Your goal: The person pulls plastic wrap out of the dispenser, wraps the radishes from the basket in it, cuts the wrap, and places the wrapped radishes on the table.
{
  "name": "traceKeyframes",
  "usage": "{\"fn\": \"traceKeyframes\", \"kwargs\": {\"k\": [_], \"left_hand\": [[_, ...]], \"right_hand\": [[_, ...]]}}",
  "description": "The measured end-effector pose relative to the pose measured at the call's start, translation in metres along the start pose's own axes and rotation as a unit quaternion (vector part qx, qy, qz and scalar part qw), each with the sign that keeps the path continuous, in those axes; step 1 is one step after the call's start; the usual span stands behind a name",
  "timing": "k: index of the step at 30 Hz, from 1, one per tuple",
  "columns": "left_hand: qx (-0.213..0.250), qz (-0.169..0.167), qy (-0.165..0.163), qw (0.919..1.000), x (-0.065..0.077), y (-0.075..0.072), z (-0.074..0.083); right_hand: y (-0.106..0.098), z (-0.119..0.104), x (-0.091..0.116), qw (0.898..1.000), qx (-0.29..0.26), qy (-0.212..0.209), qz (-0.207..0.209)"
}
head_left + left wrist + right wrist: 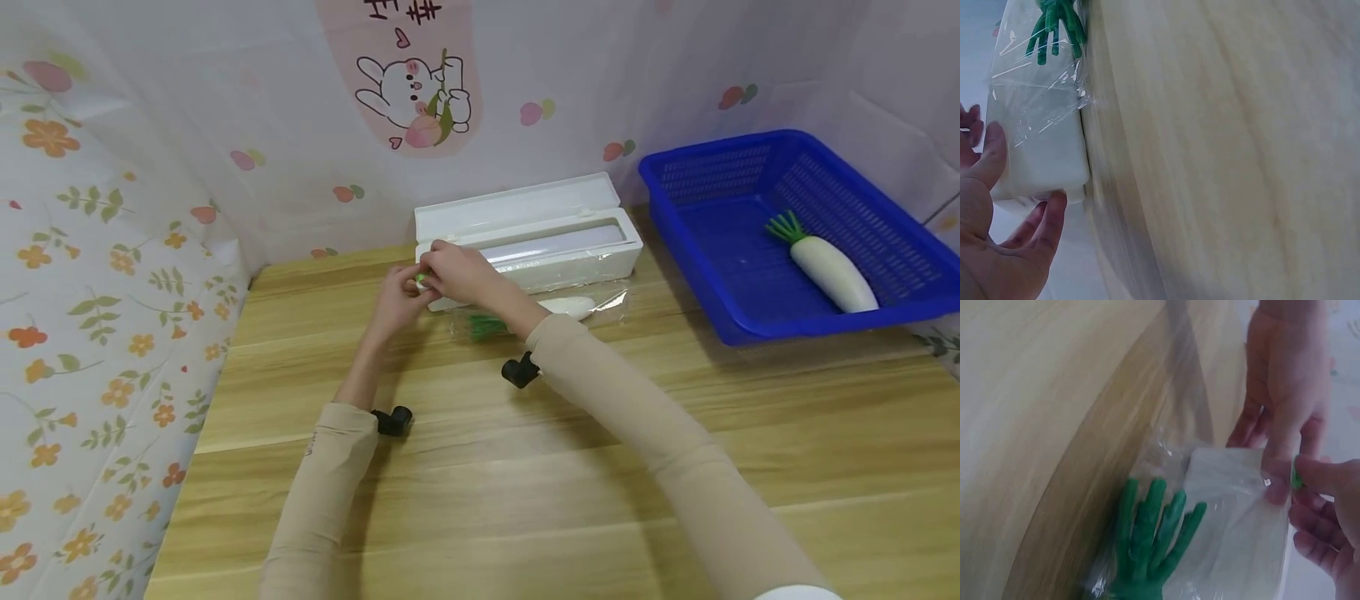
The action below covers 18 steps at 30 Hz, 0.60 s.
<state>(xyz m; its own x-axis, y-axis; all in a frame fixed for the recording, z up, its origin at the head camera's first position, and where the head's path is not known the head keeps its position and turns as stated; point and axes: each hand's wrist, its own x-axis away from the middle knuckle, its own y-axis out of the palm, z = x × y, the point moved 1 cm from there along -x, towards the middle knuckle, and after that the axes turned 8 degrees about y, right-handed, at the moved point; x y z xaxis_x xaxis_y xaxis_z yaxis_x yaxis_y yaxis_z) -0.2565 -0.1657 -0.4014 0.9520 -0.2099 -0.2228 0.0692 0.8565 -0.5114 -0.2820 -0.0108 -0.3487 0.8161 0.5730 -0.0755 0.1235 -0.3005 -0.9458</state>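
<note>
A white cling film box (pixel 585 268) stands at the back of the table with its lid (pixel 517 208) raised and a film roll (pixel 558 243) inside. In front of it lies a white radish (pixel 572 306) with green leaves (pixel 1147 531), under clear film (pixel 1054 94) that runs up to the box. My left hand (pixel 395 302) holds the box's left end, thumb on one face and fingers at the end. Beside it, my right hand (pixel 461 275) pinches a small green piece (pixel 1297 472) at the box's edge. My fingers partly hide this piece.
A blue basket (pixel 738 329) stands at the right with another white radish (pixel 834 273) in it. Patterned cloth (pixel 285 100) hangs behind and left of the wooden table (pixel 480 500). Black wrist mounts (pixel 519 371) sit by both sleeves.
</note>
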Motion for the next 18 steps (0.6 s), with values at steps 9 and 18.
{"fn": "traceKeyframes", "kwargs": {"k": [9,18], "left_hand": [[-0.023,0.004,0.011,0.9997,-0.001,0.000,0.001],[-0.066,0.007,0.016,0.9977,-0.002,0.000,0.004]], "right_hand": [[0.003,0.000,-0.007,1.000,0.007,0.013,-0.010],[0.004,0.007,-0.005,1.000,-0.005,0.003,0.001]]}}
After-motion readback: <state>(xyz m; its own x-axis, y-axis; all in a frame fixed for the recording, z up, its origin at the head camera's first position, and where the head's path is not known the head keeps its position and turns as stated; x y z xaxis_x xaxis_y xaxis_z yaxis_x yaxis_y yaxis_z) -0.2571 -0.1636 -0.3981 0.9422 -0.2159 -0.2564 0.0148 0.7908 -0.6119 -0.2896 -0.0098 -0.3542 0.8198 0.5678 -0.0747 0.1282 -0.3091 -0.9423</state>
